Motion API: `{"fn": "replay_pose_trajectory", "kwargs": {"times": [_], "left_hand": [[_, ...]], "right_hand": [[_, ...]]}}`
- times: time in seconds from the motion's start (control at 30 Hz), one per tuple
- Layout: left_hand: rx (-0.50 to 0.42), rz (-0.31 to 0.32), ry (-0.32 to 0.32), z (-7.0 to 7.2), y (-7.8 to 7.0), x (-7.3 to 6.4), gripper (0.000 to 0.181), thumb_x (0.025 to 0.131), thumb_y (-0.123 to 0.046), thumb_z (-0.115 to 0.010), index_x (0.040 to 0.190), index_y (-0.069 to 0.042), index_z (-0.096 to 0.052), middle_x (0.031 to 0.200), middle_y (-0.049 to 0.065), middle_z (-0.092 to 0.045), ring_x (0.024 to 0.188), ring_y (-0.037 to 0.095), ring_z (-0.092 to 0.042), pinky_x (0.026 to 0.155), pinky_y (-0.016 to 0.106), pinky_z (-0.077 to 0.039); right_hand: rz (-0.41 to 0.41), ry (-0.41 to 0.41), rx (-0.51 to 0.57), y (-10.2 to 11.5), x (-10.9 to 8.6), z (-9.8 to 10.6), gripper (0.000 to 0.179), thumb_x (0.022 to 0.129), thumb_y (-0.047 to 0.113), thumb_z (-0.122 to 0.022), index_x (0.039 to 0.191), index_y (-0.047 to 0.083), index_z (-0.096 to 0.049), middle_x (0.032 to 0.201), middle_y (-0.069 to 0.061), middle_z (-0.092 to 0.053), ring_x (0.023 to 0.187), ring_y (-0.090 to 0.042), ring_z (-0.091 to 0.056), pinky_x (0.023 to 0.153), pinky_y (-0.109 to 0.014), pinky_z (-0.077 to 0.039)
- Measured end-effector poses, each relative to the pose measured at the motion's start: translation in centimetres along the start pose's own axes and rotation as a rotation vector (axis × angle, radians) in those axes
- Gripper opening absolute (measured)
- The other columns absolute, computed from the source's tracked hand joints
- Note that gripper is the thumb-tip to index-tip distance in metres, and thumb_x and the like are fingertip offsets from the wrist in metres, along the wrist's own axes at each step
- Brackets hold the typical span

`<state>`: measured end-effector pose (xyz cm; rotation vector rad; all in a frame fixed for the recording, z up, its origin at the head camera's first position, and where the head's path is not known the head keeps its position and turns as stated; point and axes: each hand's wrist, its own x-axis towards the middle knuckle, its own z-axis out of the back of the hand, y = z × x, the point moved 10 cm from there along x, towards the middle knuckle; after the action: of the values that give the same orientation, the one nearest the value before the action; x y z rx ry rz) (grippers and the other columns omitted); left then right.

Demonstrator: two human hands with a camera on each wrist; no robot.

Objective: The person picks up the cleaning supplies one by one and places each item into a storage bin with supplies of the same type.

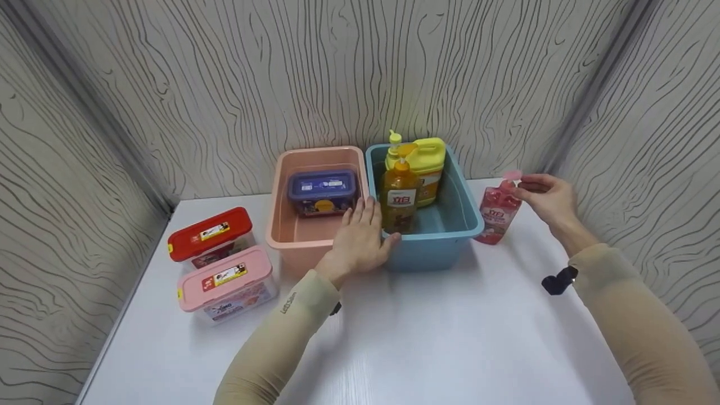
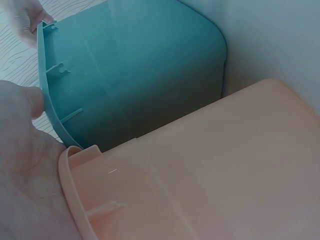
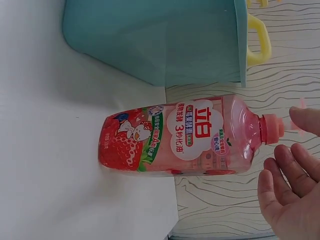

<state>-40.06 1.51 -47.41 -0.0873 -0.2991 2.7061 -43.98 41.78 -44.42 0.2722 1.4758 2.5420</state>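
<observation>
A pink dish-soap bottle (image 3: 165, 135) with a pump top stands on the table right of the blue bin (image 1: 433, 253). Around its pump is my right hand (image 1: 545, 199), the thumb over the pump stem and loosely bent fingers a little apart from the neck in the right wrist view. My left hand (image 1: 360, 239) rests, fingers straight, across the adjoining rims of the pink bin (image 1: 304, 244) and the blue bin. Inside the blue bin stand an orange pump bottle (image 1: 398, 197) and a yellow jug (image 1: 430, 169); a yellow pump (image 1: 395, 138) shows behind. The pink bin holds a dark blue lidded box (image 1: 323, 191).
On the table's left side sit two clear tubs, one with a red lid (image 1: 211, 233), the other with a pink lid (image 1: 225, 278). Wood-patterned panels (image 1: 253, 73) enclose the white table (image 1: 405, 337) at the back and sides.
</observation>
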Motion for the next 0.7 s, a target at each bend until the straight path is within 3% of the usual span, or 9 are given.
{"fn": "replay_pose_trajectory", "kwargs": {"times": [0.23, 0.47, 0.7], "left_hand": [[-0.009, -0.001, -0.006, 0.1, 0.0, 0.0, 0.093, 0.115, -0.067, -0.032, 0.180, -0.002, -0.016, 0.191, 0.016, -0.010, 0.180, 0.036, -0.010, 0.147, 0.055, -0.011], [-0.007, -0.003, -0.006, 0.2, 0.0, -0.1, 0.094, 0.115, -0.068, -0.033, 0.180, -0.002, -0.015, 0.191, 0.016, -0.010, 0.180, 0.037, -0.010, 0.147, 0.056, -0.012], [-0.019, -0.008, -0.011, 0.1, 0.1, 0.0, 0.093, 0.115, -0.067, -0.033, 0.180, -0.003, -0.017, 0.191, 0.015, -0.012, 0.180, 0.036, -0.011, 0.147, 0.055, -0.012]], "right_hand": [[0.001, 0.013, -0.006, -0.4, 0.5, -0.8, 0.061, 0.107, 0.034, -0.079, 0.156, 0.003, -0.062, 0.114, 0.021, -0.067, 0.104, 0.010, -0.063, 0.089, -0.003, -0.053], [-0.019, 0.024, -0.016, -0.9, 0.8, -1.4, 0.061, 0.109, 0.037, -0.076, 0.158, 0.005, -0.061, 0.126, 0.014, -0.068, 0.108, 0.009, -0.060, 0.103, -0.017, -0.054], [0.000, 0.027, 0.030, -1.3, 1.3, -2.0, 0.056, 0.110, 0.029, -0.074, 0.158, 0.003, -0.061, 0.115, 0.022, -0.066, 0.109, 0.006, -0.060, 0.092, -0.005, -0.051]]}}
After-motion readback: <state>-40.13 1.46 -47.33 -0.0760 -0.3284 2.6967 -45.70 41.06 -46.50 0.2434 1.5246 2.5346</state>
